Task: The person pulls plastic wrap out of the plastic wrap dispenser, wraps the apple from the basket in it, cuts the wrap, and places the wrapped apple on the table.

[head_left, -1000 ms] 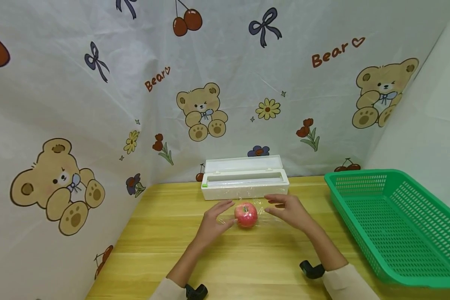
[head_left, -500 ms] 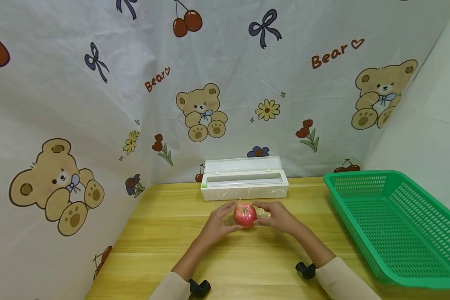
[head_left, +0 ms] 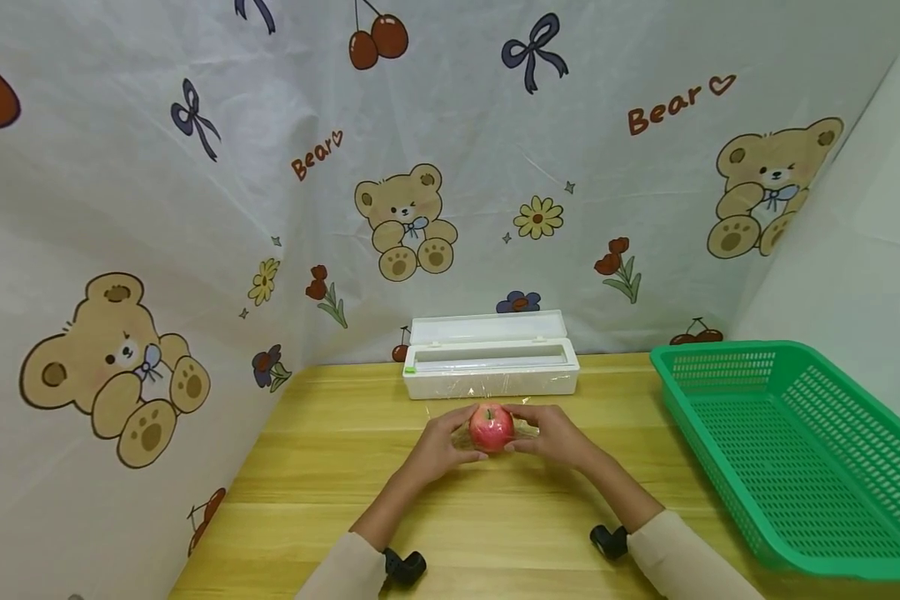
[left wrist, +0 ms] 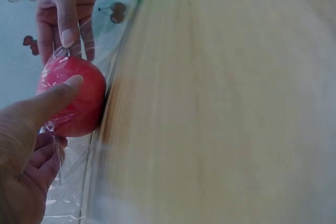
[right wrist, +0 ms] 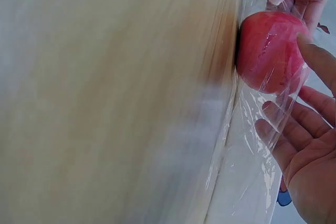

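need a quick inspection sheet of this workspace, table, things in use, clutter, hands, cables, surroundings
Surface: wood-grain table, no spills or damage visible
Job's things: red apple on the table, clear film over it and spreading to both sides; white box behind, lid open
Clutter: nothing seen; green basket stands to the right, apart from the apple
Hands: left hand and right hand hold the apple from opposite sides; a black device at each wrist
Cables: nothing seen
Surroundings: pale backdrop printed with bears, bows, flowers and cherries
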Tool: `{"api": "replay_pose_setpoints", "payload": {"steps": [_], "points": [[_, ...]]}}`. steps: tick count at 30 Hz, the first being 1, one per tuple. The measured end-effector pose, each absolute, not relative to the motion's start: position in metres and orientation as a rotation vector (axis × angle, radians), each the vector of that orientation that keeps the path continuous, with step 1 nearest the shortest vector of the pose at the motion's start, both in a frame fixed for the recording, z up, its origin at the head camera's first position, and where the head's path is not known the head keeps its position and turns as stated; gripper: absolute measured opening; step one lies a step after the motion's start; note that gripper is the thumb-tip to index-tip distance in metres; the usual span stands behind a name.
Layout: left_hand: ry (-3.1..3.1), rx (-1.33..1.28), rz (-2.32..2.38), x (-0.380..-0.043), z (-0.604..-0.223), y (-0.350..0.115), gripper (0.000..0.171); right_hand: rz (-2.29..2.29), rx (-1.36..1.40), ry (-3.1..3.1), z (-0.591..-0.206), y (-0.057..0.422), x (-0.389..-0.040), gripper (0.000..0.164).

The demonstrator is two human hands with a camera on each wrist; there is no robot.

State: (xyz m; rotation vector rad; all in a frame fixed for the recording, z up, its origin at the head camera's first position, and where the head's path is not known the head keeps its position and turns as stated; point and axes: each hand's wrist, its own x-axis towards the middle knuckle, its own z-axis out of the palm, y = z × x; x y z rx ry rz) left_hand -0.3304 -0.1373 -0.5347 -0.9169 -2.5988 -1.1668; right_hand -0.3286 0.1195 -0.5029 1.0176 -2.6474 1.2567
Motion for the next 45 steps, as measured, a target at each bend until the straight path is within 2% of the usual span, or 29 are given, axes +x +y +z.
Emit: {"api": "replay_pose_setpoints", "payload": {"steps": [18, 32, 38, 45], "points": [[-2.597, -0.909, -1.027, -0.344, -0.535, -0.127, 0.092, 1.353, 0.933, -2.681, -0.503, 0.117, -0.338, 0.058], [-2.578, -0.922, -0.998, -0.344, -0.533, -0.129, 0.08, 1.372, 0.909, -2.672, -0.5, 0.113, -0.334, 0.065], [-2.612, -0.962, -1.211, -0.348, -0.519, -0.133, 0.072, 1.33, 0.914, -2.674, -0.491, 0.114, -0.332, 0.067], [-2.72, -0.984, -1.215, -0.356, -0.505, -0.136, 0.072, 1.177, 0.882, -2.688, -0.488, 0.117, -0.33, 0.074]]}}
